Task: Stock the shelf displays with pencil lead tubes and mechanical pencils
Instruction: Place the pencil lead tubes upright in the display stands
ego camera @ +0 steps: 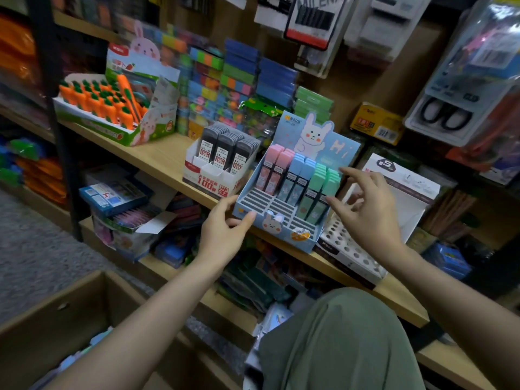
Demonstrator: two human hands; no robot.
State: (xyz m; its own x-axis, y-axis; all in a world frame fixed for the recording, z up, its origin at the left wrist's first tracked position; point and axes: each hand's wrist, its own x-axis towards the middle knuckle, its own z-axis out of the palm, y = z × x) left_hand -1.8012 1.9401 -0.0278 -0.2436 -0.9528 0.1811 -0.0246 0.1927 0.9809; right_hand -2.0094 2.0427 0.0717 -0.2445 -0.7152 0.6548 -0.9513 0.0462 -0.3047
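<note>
Two bare hands work at a wooden shelf (157, 159) crowded with stationery. Cardboard box (56, 313) on the floor, lower left. Blue bunny display box (284, 220) sits at the shelf's front edge, tilted back; its rear slots hold pink, blue and green pencil lead tubes (298, 178), its front slots are bare. Just left of it, a white display box (208, 175) holds dark lead tubes (225, 150). Carrot-shaped items (98, 102) stand in a green-and-white tray further left. Left hand (225, 235): thumb and fingers grip the blue box's front-left corner. Right hand (363, 209): fingers spread apart, loosely curved, holding nothing, just beside the green tubes.
</note>
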